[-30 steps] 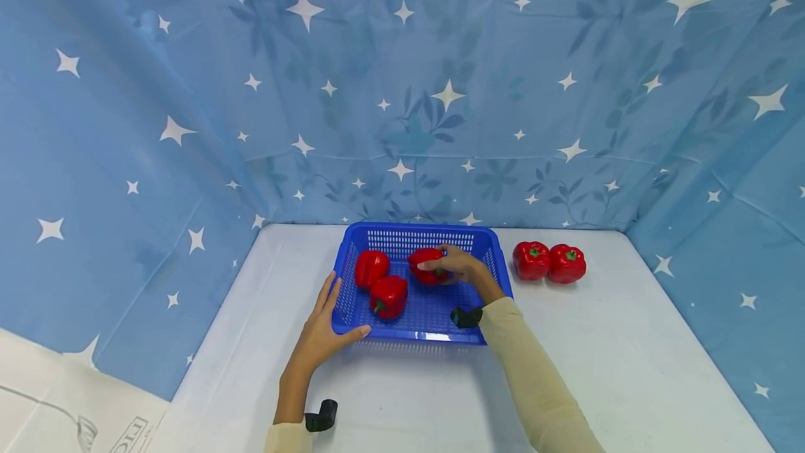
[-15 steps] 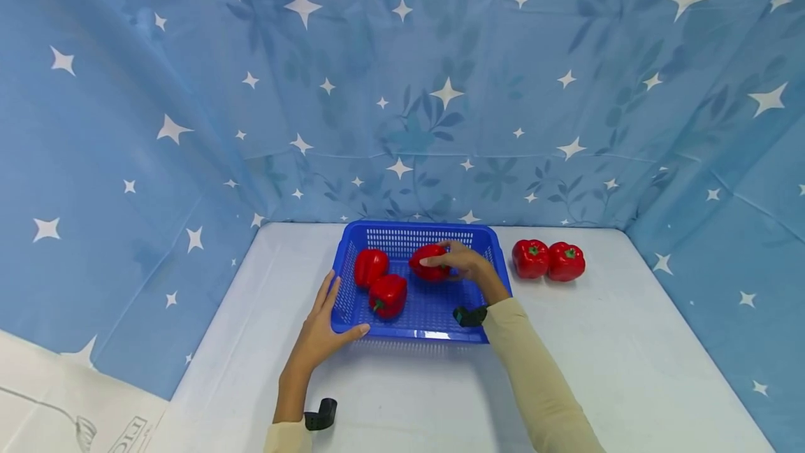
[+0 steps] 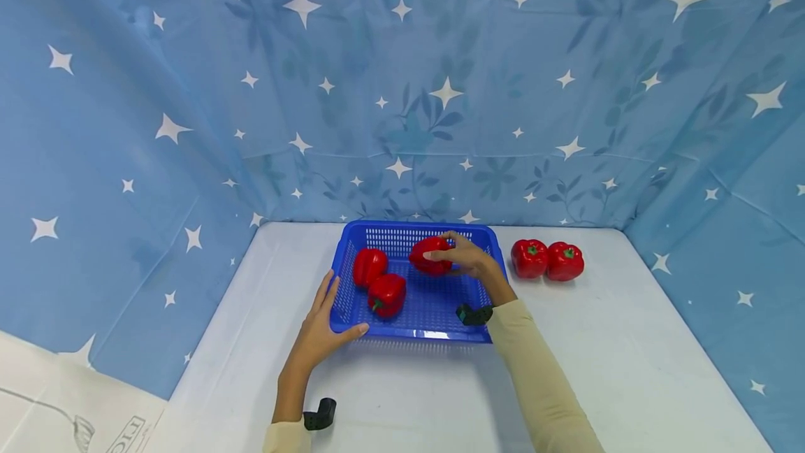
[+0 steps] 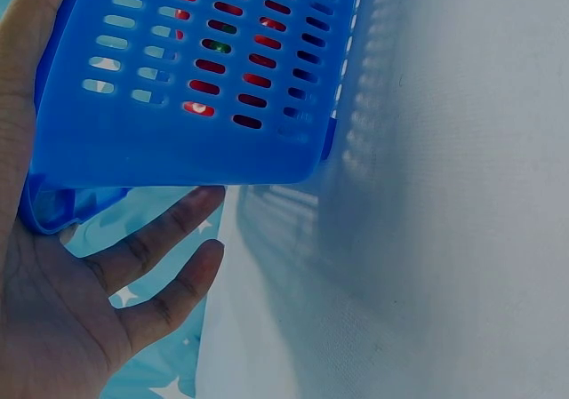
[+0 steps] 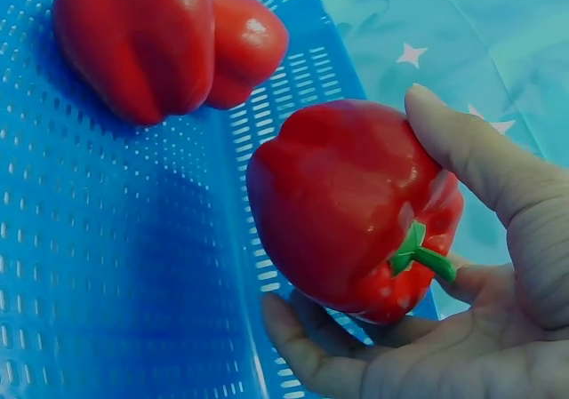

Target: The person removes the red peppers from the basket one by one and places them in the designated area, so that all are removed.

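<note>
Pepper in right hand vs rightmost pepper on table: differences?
The held pepper is gripped by the right hand; the rightmost pepper rests on the table. The held pepper is tipped sideways, stem toward the hand; the rightmost pepper stands stem up. Both are red with green stems.

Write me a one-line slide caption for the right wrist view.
A right hand holds a red pepper, its green stem toward the palm, with two more peppers in the blue basket.

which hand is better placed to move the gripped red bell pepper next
Probably the right hand: it grips that glossy red bell pepper. The left hand is farther off, at the left side of the blue perforated plastic basket.
</note>
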Motion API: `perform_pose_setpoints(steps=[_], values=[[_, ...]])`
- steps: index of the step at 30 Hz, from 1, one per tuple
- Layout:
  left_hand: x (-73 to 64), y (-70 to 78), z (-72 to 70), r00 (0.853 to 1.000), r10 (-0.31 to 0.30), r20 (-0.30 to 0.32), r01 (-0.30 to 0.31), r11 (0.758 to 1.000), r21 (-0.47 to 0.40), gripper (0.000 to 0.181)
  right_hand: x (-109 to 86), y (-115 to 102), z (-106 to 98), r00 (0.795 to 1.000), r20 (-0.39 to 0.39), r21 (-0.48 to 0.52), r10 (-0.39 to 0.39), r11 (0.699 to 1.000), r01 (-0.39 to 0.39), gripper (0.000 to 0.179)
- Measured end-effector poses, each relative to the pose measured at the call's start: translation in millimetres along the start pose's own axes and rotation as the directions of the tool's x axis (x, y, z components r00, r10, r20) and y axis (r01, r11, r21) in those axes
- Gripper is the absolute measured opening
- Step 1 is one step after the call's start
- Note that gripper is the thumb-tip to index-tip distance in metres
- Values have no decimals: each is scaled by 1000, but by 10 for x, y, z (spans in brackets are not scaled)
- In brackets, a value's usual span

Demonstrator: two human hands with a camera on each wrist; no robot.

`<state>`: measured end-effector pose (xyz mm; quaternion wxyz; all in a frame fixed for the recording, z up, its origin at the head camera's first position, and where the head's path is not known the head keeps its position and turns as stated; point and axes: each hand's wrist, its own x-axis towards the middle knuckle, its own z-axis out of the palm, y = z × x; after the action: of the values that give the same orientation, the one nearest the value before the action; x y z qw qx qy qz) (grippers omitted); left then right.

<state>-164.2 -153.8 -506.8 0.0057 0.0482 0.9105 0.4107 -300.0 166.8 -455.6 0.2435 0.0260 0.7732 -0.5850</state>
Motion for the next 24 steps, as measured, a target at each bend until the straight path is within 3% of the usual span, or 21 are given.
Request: perform_pose_setpoints(steps=[15,24], values=[[6,-41,22,1000,8,-10,-8,1000,4,115,-79,-14,-92,996,5,57,-89,994,89,71],[16,-30,22,1000,7,-11,-7,1000,-5,114,-116,3,-154,997,-61,79,-52,995,57,83]])
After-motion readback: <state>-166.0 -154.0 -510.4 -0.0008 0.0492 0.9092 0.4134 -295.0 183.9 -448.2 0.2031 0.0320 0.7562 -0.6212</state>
